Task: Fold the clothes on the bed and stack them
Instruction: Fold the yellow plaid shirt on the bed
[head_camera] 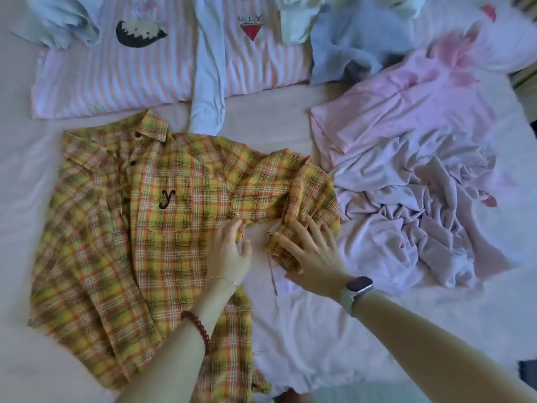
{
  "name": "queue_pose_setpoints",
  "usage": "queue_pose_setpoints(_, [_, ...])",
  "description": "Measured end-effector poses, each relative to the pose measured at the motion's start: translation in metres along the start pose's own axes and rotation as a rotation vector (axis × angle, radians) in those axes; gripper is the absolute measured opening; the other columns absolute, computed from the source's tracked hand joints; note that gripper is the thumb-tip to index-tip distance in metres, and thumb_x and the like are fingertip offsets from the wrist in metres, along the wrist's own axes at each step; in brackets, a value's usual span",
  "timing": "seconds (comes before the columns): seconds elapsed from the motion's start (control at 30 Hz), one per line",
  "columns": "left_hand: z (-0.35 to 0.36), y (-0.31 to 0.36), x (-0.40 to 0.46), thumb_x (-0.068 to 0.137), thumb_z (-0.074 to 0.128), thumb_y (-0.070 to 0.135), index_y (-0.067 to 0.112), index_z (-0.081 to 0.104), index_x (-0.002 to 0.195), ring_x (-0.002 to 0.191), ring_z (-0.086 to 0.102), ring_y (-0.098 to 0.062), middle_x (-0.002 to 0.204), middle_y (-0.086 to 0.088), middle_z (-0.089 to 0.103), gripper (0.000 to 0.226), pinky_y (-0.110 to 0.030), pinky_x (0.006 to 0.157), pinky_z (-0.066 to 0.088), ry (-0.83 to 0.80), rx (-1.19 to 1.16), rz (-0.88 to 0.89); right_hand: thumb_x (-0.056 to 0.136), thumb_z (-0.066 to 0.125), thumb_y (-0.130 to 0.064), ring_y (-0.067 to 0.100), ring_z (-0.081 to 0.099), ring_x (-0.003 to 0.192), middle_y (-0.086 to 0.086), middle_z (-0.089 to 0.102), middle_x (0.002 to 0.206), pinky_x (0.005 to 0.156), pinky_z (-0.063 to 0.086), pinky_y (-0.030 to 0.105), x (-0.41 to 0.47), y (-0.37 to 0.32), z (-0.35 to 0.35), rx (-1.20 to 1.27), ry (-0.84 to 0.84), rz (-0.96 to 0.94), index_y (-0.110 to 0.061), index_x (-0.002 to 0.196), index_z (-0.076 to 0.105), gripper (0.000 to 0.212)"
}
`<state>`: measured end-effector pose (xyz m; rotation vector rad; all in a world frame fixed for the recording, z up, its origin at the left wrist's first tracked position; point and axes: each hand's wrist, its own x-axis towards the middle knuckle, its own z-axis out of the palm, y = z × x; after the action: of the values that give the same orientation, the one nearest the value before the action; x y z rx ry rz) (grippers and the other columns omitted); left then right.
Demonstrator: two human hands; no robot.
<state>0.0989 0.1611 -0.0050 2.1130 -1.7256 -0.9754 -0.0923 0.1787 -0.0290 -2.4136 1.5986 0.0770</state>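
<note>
Both forearms reach in from the bottom of the frame. Left hand point(229, 251) rests flat, fingers straight, on a yellow plaid shirt point(151, 216) at centre left, embroidered with a black "y" point(167, 198). Right hand point(313, 254) presses spread fingers on its sleeve point(293, 205). At the upper centre, a pink striped top point(122, 74) reads "ULY".

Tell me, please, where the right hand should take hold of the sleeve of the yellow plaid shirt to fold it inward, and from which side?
Probably at the cuff end, where the right hand already lies flat. The sleeve of the plaid shirt bends down toward the person, so its cuff is the free end. Come from the right, the outer side, pinch the edge and carry it left across the chest, while the left hand holds the side.
</note>
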Motion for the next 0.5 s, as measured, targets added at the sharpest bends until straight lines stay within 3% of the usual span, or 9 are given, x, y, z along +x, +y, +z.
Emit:
queue_pose_setpoints(0.03, [0.0, -0.001, 0.003, 0.092, 0.051, 0.015, 0.009, 0.043, 0.136, 0.132, 0.029, -0.027, 0.142, -0.01, 0.038, 0.045, -0.039, 0.111, 0.023, -0.06, 0.042, -0.002, 0.052, 0.078, -0.05, 0.041, 0.049, 0.12, 0.013, 0.052, 0.133, 0.087, 0.046, 0.058, 0.002, 0.003, 0.005, -0.022, -0.06, -0.003, -0.03, 0.127, 0.052, 0.082])
queue_pose_setpoints(0.1, [0.001, -0.002, 0.01, 0.095, 0.047, 0.018, 0.012, 0.036, 0.141, 0.135, 0.027, -0.023, 0.146, -0.006, 0.034, 0.048, -0.032, 0.111, 0.015, -0.178, 0.058, -0.027, 0.049, 0.083, -0.038, 0.038, 0.057, 0.113, 0.014, 0.06, 0.123, 0.082, 0.051, 0.054, 0.005, 0.016, 0.01, -0.035, -0.089, 0.022, -0.025, 0.112, 0.065, 0.066])
queue_pose_setpoints(0.2, [0.003, 0.001, 0.016, 0.096, 0.045, 0.023, 0.015, 0.032, 0.143, 0.136, 0.028, -0.021, 0.148, -0.004, 0.031, 0.049, -0.035, 0.112, 0.023, -0.292, 0.006, -0.038, 0.076, 0.063, -0.025, 0.032, 0.064, 0.097, 0.01, 0.068, 0.1, 0.068, 0.054, 0.038, 0.005, 0.035, -0.004, 0.125, 0.026, 0.1, -0.013, 0.094, 0.068, 0.023])
queue_pose_setpoints(0.27, [0.006, 0.01, 0.022, 0.096, 0.044, 0.027, 0.017, 0.03, 0.144, 0.139, 0.024, -0.02, 0.151, -0.002, 0.028, 0.05, -0.039, 0.114, 0.022, -0.338, 0.021, -0.016, 0.093, 0.05, -0.017, 0.035, 0.061, 0.085, 0.015, 0.066, 0.093, 0.061, 0.04, 0.033, 0.008, 0.052, -0.029, 0.396, 0.079, 0.335, -0.003, 0.099, 0.06, 0.018])
queue_pose_setpoints(0.33, [0.009, 0.025, 0.029, 0.096, 0.045, 0.027, 0.016, 0.031, 0.143, 0.139, 0.024, -0.02, 0.151, -0.001, 0.028, 0.05, -0.037, 0.114, 0.021, -0.346, 0.012, 0.013, 0.095, 0.047, -0.012, 0.028, 0.053, 0.074, 0.017, 0.059, 0.081, 0.06, 0.031, 0.029, 0.013, 0.08, -0.053, 0.788, 0.299, 0.629, 0.003, 0.095, 0.056, 0.017])
queue_pose_setpoints(0.4, [0.015, 0.041, 0.036, 0.096, 0.045, 0.027, 0.017, 0.032, 0.143, 0.139, 0.024, -0.021, 0.151, -0.003, 0.028, 0.049, -0.036, 0.113, 0.019, -0.338, 0.029, 0.057, 0.095, 0.045, -0.015, 0.019, 0.047, 0.075, 0.008, 0.052, 0.075, 0.061, 0.034, 0.023, 0.02, 0.115, -0.08, 1.056, 0.621, 0.846, -0.002, 0.089, 0.054, 0.017])
queue_pose_setpoints(0.5, [0.027, 0.068, 0.049, 0.096, 0.045, 0.029, 0.022, 0.03, 0.144, 0.14, 0.017, -0.023, 0.154, -0.001, 0.019, 0.051, -0.036, 0.115, 0.014, -0.315, 0.047, 0.082, 0.093, 0.042, -0.021, 0.016, 0.052, 0.081, -0.003, 0.052, 0.077, 0.077, 0.048, 0.041, 0.035, 0.169, -0.107, 1.249, 0.803, 0.995, -0.016, 0.09, 0.052, 0.012])
